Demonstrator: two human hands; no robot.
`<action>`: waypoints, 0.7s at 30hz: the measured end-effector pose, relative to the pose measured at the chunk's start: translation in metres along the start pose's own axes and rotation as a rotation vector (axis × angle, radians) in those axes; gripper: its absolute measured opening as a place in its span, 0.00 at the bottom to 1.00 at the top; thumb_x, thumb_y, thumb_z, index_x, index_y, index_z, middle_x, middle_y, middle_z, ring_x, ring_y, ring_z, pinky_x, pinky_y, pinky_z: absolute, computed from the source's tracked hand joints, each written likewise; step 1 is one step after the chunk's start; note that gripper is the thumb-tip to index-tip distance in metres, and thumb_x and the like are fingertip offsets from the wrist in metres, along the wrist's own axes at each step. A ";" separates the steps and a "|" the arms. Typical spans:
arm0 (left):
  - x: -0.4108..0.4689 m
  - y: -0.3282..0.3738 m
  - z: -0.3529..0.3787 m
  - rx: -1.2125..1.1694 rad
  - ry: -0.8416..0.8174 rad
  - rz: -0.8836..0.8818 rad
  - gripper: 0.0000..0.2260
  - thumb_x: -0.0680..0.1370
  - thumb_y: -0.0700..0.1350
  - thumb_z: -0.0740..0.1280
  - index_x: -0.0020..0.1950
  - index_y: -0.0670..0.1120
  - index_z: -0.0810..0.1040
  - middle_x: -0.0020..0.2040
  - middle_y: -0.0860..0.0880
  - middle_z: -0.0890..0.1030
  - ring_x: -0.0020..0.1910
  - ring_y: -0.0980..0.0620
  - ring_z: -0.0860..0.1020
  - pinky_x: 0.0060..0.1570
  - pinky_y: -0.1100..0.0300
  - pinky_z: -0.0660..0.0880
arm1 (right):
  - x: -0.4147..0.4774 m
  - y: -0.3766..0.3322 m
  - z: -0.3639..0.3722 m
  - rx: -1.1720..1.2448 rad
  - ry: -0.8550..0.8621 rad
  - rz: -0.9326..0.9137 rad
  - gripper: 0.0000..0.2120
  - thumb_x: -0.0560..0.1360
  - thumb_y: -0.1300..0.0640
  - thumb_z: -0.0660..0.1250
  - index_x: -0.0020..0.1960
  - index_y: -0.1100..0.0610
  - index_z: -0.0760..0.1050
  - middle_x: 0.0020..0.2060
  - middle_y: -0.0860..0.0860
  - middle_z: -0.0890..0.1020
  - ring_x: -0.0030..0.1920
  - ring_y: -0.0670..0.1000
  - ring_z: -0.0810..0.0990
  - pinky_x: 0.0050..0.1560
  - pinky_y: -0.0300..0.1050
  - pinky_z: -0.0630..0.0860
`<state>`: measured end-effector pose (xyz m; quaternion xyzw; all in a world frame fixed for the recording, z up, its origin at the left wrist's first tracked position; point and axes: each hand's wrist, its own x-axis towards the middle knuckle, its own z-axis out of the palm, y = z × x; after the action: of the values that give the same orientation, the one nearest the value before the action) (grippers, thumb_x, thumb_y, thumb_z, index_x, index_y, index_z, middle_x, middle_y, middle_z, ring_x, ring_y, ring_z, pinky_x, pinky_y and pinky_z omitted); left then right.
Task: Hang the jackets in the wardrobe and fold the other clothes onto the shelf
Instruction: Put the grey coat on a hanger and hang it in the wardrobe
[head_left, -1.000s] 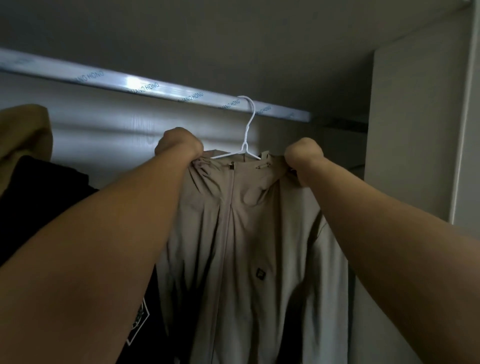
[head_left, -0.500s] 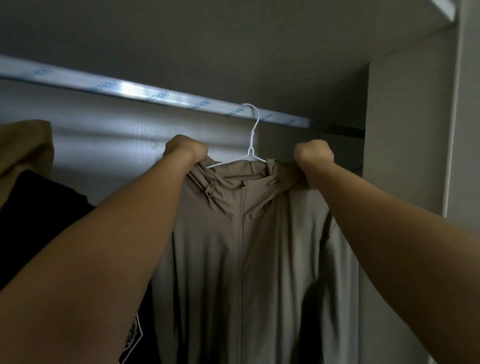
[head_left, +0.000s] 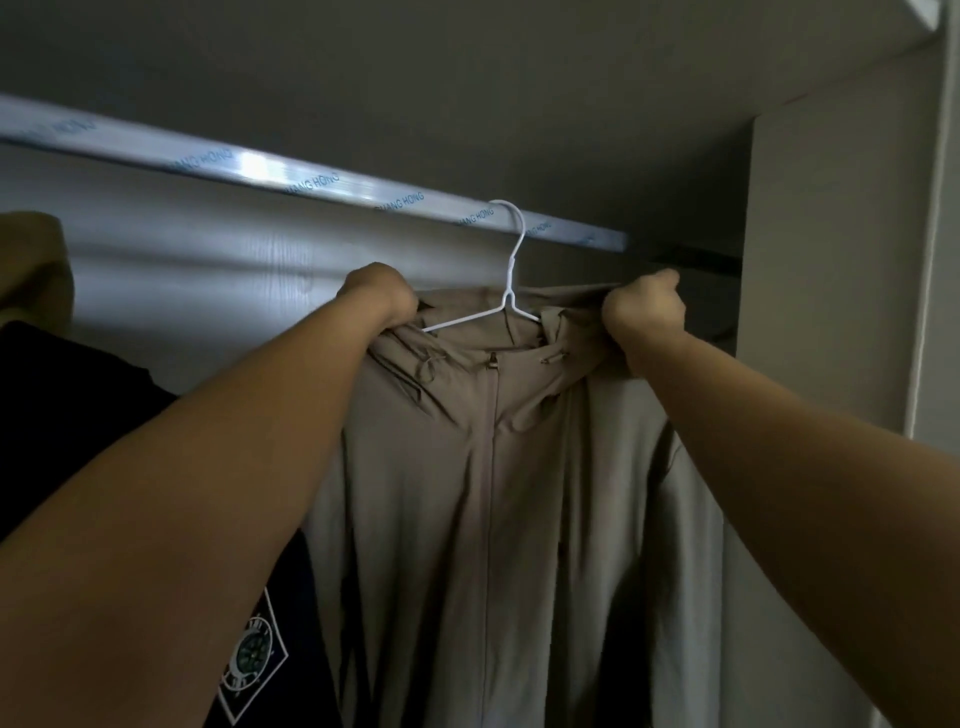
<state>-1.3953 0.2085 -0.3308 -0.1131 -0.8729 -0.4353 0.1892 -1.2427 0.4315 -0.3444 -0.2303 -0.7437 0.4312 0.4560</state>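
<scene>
dark garment (head_left: 78, 441): hanging at the left, navy or black, running down out of frame
badge (head_left: 253, 657): sitting low on the dark garment, white-edged diamond, round emblem inside, tilting
mustard garment (head_left: 36, 270): hanging at the far left edge, lying just above the dark garment
rail (head_left: 260, 169): silver, running across from upper left to right, catching light
blue print (head_left: 311, 184): repeating along the rail, blurring, lettering unclear
back panel (head_left: 208, 270): pale wood grain, showing behind the rail
side panel (head_left: 826, 260): pale, standing at the right

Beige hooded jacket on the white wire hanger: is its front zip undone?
No, the beige hooded jacket is zipped up to the collar, with the zip pull at the top.
</scene>
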 end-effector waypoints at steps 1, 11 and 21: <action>-0.003 -0.002 0.000 -0.096 -0.021 0.003 0.16 0.79 0.47 0.60 0.54 0.38 0.82 0.54 0.42 0.84 0.54 0.41 0.79 0.52 0.55 0.77 | -0.006 0.006 -0.002 0.022 -0.002 -0.048 0.24 0.81 0.53 0.60 0.75 0.58 0.59 0.65 0.60 0.75 0.63 0.61 0.77 0.64 0.58 0.76; -0.022 -0.114 0.027 -0.347 0.234 0.102 0.15 0.84 0.45 0.56 0.48 0.35 0.76 0.50 0.35 0.77 0.52 0.39 0.76 0.47 0.53 0.68 | -0.060 0.091 -0.009 -0.392 0.171 -0.383 0.33 0.79 0.30 0.40 0.53 0.52 0.74 0.47 0.57 0.83 0.48 0.63 0.81 0.53 0.61 0.78; -0.043 -0.165 0.031 0.046 0.466 0.186 0.19 0.86 0.55 0.50 0.55 0.43 0.72 0.53 0.31 0.79 0.51 0.30 0.78 0.47 0.47 0.70 | -0.052 0.127 -0.004 -0.493 0.286 -0.364 0.34 0.83 0.37 0.38 0.50 0.56 0.77 0.45 0.61 0.83 0.45 0.67 0.81 0.47 0.57 0.75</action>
<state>-1.4231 0.1335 -0.4849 -0.0851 -0.8011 -0.4106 0.4272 -1.2206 0.4612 -0.4765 -0.2552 -0.7829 0.1130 0.5560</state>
